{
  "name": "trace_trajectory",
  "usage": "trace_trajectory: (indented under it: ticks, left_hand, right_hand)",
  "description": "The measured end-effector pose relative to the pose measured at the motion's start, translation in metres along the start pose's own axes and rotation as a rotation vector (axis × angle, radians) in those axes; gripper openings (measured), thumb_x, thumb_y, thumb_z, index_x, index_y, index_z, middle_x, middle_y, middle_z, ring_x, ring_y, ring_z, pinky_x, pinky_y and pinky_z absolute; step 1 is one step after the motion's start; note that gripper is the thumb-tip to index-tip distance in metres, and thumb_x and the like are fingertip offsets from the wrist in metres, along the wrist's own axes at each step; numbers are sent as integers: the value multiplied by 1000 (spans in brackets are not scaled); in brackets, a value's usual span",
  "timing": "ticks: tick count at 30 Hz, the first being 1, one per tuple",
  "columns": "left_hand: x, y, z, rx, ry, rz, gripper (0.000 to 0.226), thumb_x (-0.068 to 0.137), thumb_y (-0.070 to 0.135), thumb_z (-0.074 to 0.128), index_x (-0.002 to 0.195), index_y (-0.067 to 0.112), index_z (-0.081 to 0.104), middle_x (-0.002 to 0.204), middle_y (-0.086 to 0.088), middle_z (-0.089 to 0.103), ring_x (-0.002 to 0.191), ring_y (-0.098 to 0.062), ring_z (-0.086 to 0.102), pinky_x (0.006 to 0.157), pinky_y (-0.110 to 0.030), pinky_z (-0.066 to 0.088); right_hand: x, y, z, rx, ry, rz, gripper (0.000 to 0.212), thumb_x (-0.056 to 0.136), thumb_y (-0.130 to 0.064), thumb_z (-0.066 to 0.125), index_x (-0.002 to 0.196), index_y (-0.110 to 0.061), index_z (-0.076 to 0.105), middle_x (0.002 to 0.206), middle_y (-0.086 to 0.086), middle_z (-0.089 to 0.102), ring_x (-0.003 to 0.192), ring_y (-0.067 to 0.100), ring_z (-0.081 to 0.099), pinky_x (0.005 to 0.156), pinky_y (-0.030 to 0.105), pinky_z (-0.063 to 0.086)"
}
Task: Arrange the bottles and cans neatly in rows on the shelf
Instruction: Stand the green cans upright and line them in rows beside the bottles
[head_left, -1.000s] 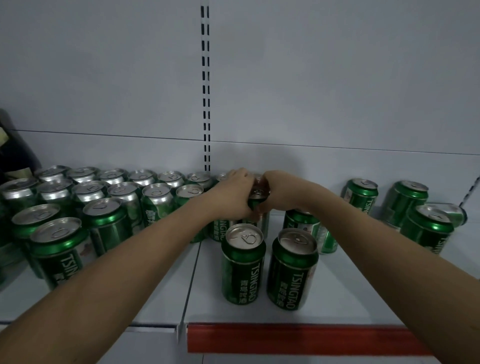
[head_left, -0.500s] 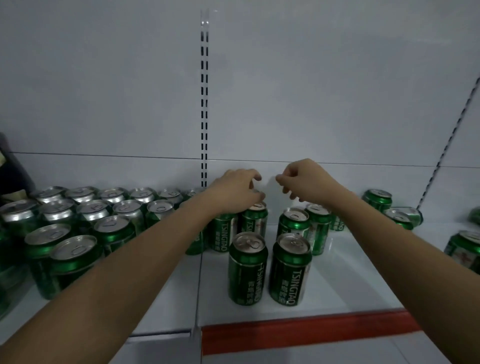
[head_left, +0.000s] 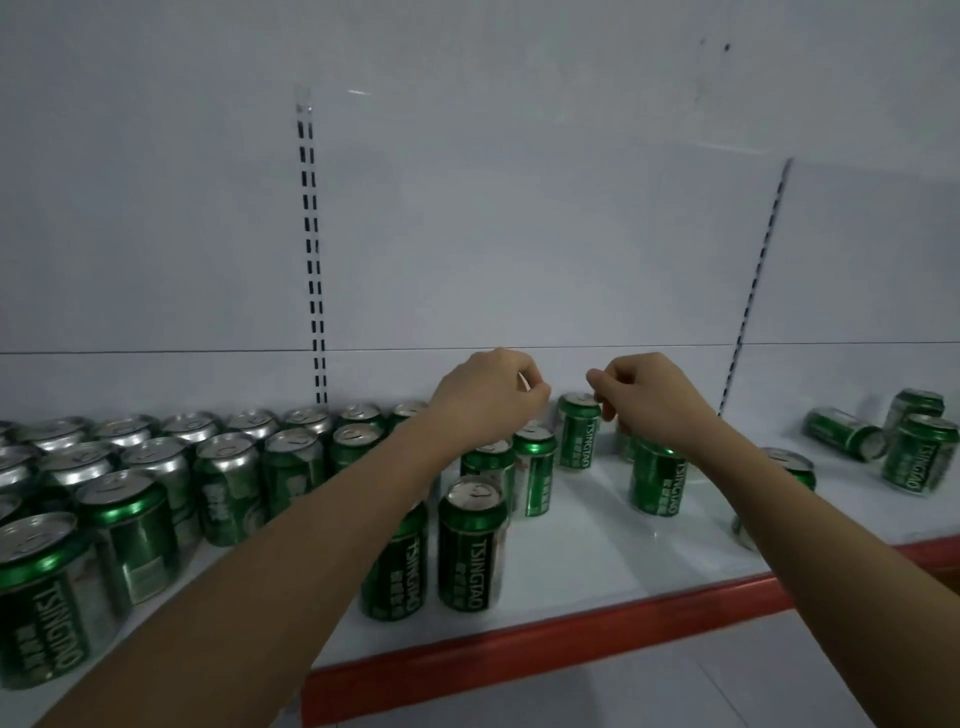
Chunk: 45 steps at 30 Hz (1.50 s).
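Observation:
Green Tsingtao cans fill the white shelf (head_left: 597, 551). Neat rows of them (head_left: 223, 457) stand at the left. Two cans (head_left: 472, 551) stand side by side near the front, with two more (head_left: 532, 473) behind. My left hand (head_left: 488, 397) hovers over these with curled fingers, holding nothing. My right hand (head_left: 647, 395) is raised beside it, also curled and empty. Its fingertips are at the rim of an upright back can (head_left: 577, 439); contact is unclear. Another can (head_left: 657, 480) stands under my right wrist.
At the far right a can lies on its side (head_left: 844, 434) next to two upright ones (head_left: 919, 457). One more can (head_left: 792, 462) peeks out behind my right forearm. A red strip (head_left: 545, 644) edges the shelf front. Slotted uprights (head_left: 311, 260) run up the back panel.
Both hands let go of the can they held together at the back and rose apart. The view has swung right, showing more loose cans there.

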<state>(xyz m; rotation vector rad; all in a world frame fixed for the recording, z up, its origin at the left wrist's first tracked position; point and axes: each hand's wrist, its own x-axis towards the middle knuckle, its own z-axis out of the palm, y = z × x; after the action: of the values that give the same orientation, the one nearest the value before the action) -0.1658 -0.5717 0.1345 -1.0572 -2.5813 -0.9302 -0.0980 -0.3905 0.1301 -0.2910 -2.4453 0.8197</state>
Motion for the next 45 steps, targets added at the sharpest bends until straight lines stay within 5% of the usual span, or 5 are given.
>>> trace_trajectory:
  ticks: [17,32,35,38,45]
  left_hand:
    - [85,166,160,-159,-10,-57,9,96,29,60,95,25,68,88,12,62,80,-4,57,66,-21,44]
    - [223,146,270,165,-421,-100,51,98,27,58,144,11,45,143,-8,51,125,-23,52,102,-33,44]
    - [243,145,291,221,-433,-91,48,98,22,58,142,6,47,137,-11,53,121,-25,53,95,-31,43]
    - [256,138,310,350,-528,-118,42,93,21,62,130,3,54,116,-9,58,99,-24,56,81,-31,48]
    - [266,133,337,695,-558,-104,61,86,25,72,137,8,44,134,-16,46,120,-35,49,100,-42,43]
  right_hand:
    - [20,208,-155,186,-59,78,32,100,-28,55,82,-4,67,74,9,72,54,15,59,50,26,46]
    - [110,341,-62,435,-177,483,26,100,-27,57,117,-9,53,100,10,62,83,22,62,58,31,55]
    - [129,353,-50,432,-164,543,26,100,-30,57,117,-11,49,101,11,59,90,25,59,66,35,56]
    - [140,360,-40,457,-176,549,24,102,-30,54,115,-11,48,92,9,57,85,25,58,64,34,53]
    - [143,379,-17,391,-152,345,28,102,-27,52,119,-6,62,104,10,67,86,21,62,77,38,53]
